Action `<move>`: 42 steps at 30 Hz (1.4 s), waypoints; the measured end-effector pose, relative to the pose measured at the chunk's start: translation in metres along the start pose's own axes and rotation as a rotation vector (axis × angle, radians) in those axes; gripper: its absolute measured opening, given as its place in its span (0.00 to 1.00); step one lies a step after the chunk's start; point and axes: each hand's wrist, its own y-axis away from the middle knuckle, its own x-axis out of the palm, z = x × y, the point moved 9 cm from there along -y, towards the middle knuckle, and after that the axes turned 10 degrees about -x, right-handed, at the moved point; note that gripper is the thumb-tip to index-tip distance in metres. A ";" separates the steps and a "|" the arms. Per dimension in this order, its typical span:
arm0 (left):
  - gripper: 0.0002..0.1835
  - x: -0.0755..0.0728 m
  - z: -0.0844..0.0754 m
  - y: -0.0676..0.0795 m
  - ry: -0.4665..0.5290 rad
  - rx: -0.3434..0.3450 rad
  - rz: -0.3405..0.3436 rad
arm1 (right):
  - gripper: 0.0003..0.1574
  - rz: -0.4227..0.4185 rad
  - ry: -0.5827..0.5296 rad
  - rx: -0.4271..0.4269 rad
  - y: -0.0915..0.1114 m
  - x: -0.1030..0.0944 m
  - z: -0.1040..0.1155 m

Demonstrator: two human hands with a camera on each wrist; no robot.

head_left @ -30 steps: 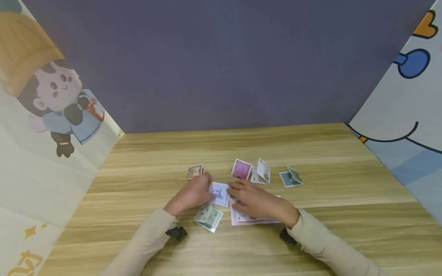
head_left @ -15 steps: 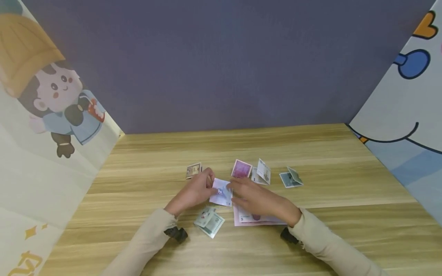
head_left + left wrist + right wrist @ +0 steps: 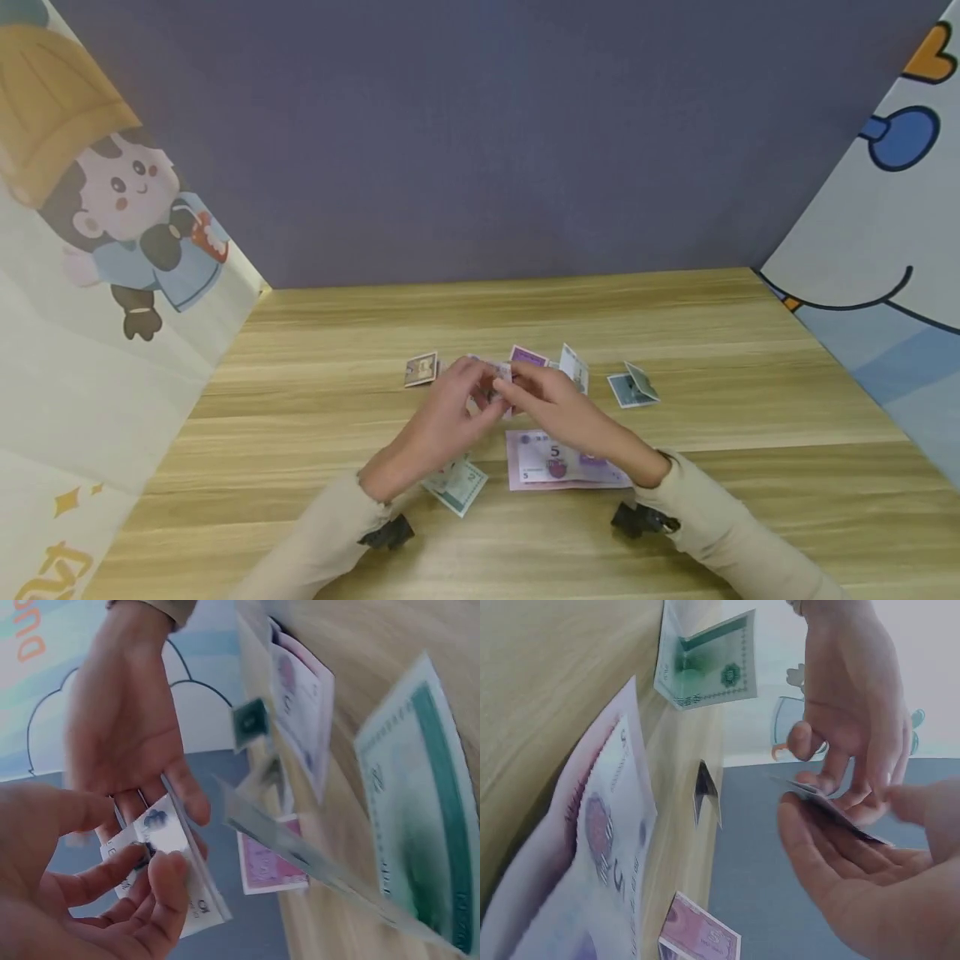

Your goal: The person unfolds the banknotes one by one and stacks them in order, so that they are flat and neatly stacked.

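A folded pale banknote (image 3: 196, 892) is raised above the table between both hands. My left hand (image 3: 450, 408) pinches it, thumb and fingertips on its face in the left wrist view. My right hand (image 3: 566, 410) holds its other side, fingers lying along the underside in the right wrist view. Much of the note is hidden behind fingers in the head view. Below my left hand, a half-folded green banknote (image 3: 463, 490) stands partly open. Under my right forearm lie a pale purple banknote marked 5 (image 3: 536, 462) and a pink one (image 3: 514, 479) beneath it.
Farther back on the wooden table (image 3: 337, 325) sit small folded notes: a brown one (image 3: 422, 369), a magenta one (image 3: 528, 357), a white one (image 3: 573, 367) and a dark teal one (image 3: 632, 387). A grey panel (image 3: 480, 150) stands behind, with printed side walls.
Both hands have moved closer together and lifted the folded note off the table, turning it up. The purple 5 note now shows more, while the magenta note is partly covered.
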 end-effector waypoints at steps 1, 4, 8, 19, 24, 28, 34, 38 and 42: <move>0.07 -0.001 -0.004 0.001 -0.004 0.014 -0.005 | 0.17 -0.018 0.013 -0.010 0.000 -0.002 0.002; 0.05 -0.013 -0.008 0.004 -0.021 0.012 -0.078 | 0.16 -0.068 0.060 -0.031 -0.001 -0.010 0.005; 0.10 -0.037 -0.007 0.004 -0.051 -0.022 -0.246 | 0.16 -0.092 0.054 -0.026 0.000 -0.017 0.009; 0.10 -0.054 -0.012 0.004 0.178 0.077 -0.334 | 0.23 -0.064 -0.231 0.001 0.001 -0.026 0.022; 0.08 -0.053 -0.013 0.005 0.260 0.100 -0.299 | 0.34 -0.009 -0.562 0.122 0.002 -0.015 0.008; 0.09 -0.051 -0.016 0.004 0.318 0.104 -0.264 | 0.37 0.082 -0.858 0.236 0.005 0.004 -0.001; 0.10 -0.053 -0.009 0.001 0.460 0.025 -0.223 | 0.37 0.152 -1.038 0.231 0.006 0.018 -0.001; 0.07 -0.055 -0.005 0.000 0.461 -0.002 -0.238 | 0.41 0.203 -1.018 0.165 0.006 0.024 0.004; 0.05 -0.051 -0.007 0.001 0.393 0.022 -0.243 | 0.45 0.220 -0.952 0.121 0.007 0.025 0.007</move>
